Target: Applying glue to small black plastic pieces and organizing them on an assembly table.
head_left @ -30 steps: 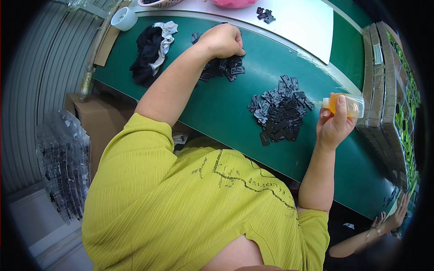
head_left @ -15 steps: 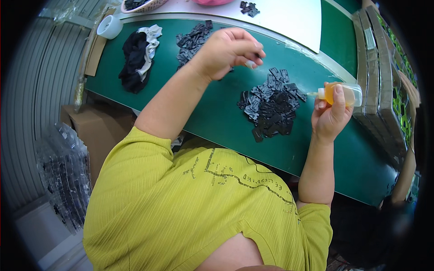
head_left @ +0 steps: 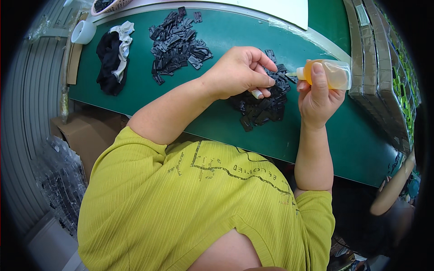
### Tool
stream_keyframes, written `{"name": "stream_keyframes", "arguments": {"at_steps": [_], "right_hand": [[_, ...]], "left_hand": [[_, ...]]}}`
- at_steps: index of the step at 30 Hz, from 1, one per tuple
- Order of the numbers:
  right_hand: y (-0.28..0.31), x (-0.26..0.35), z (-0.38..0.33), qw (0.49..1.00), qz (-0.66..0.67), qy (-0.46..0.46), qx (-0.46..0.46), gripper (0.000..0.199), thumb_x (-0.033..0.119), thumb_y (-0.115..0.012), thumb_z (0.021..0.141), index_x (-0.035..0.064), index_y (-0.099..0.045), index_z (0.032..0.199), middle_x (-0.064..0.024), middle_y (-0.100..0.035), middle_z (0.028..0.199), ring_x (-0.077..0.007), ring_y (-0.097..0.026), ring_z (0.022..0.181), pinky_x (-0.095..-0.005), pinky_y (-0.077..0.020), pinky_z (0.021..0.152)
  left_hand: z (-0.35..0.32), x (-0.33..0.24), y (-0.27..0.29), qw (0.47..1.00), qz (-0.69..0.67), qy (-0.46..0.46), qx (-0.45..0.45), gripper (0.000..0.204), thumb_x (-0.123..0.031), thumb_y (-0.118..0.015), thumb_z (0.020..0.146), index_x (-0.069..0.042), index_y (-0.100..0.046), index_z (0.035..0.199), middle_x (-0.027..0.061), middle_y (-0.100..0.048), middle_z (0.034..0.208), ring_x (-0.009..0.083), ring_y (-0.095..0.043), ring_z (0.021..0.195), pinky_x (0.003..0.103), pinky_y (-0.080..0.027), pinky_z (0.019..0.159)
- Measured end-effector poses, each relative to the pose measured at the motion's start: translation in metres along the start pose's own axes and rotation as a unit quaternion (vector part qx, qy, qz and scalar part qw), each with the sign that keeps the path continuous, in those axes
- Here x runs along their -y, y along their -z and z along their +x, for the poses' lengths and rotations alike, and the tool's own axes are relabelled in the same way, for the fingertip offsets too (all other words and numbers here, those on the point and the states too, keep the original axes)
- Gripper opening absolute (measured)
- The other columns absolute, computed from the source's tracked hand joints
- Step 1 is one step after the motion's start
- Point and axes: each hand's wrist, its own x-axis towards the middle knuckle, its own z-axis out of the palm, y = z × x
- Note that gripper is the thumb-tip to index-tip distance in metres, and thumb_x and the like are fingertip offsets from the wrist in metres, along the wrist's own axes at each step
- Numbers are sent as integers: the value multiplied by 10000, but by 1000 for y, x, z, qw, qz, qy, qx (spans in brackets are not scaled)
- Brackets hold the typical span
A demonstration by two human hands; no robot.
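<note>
My left hand (head_left: 242,74) is above the right-hand pile of small flat black plastic pieces (head_left: 260,110). Its thumb and forefinger are pinched together; whatever they hold is hidden or too small to name. A white wrap (head_left: 257,94) covers one of its fingertips. My right hand (head_left: 320,97) grips a clear squeeze bottle (head_left: 332,74) of orange-yellow liquid. The bottle lies sideways, its thin nozzle pointing left, close to my left fingertips. Part of the pile is hidden behind my left hand.
Another heap of black pieces (head_left: 176,45) lies on the green table (head_left: 217,128) to the left. Beyond it are a black-and-white cloth (head_left: 113,58), a white cup-like roll (head_left: 83,32) and a pink basket (head_left: 118,4). Stacked cardboard-edged trays (head_left: 361,49) stand at right, near another person's arm (head_left: 393,189).
My left hand has come down and right, nearer the bottle and over the pile. The right hand still holds the bottle. The whole view has shifted, showing more of the left heap.
</note>
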Motion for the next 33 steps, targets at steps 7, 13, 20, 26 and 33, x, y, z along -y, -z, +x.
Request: {"name": "stream_keyframes", "arguments": {"at_steps": [7, 13, 20, 26, 33], "right_hand": [[-2, -3, 0, 1000, 1, -6, 2, 104, 77, -664, 854, 6, -612, 910, -81, -633, 776, -81, -565, 530, -181, -457, 437], [-3, -3, -1, 1000, -11, -12, 9, 103, 75, -667, 850, 3, -613, 902, -81, -632, 772, -81, -559, 523, -183, -450, 432], [-3, -4, -1, 1000, -17, -17, 12, 101, 72, -661, 854, 1, -611, 904, -83, -635, 773, -80, -555, 518, -183, -446, 435], [-1, -3, 2, 1000, -26, -4, -2, 91, 71, -651, 857, 6, -603, 901, -76, -623, 757, -82, -540, 504, -189, -434, 425], [0, 1, 0, 997, 58, -60, 3, 83, 72, -640, 857, 10, -600, 894, -73, -612, 746, -90, -533, 494, -189, -418, 421]], "left_hand": [[-1, -1, -2, 1000, 5, 19, 6, 253, -14, -678, 793, 53, -561, 1007, 84, -640, 763, 149, -671, 639, 213, -538, 556], [-1, -2, -3, 999, -10, 31, 7, 247, -11, -679, 791, 56, -564, 999, 85, -638, 773, 150, -670, 633, 213, -539, 549], [-1, -2, -2, 999, -11, 30, 8, 245, -14, -681, 794, 58, -566, 997, 84, -638, 771, 151, -671, 632, 215, -543, 555], [1, 2, 0, 1000, -23, 18, 9, 236, -23, -672, 807, 57, -572, 1005, 102, -650, 795, 165, -679, 655, 230, -553, 570], [4, 3, 4, 997, -71, 19, -13, 213, -37, -643, 838, 56, -576, 1018, 133, -662, 844, 210, -694, 702, 255, -573, 602]]}}
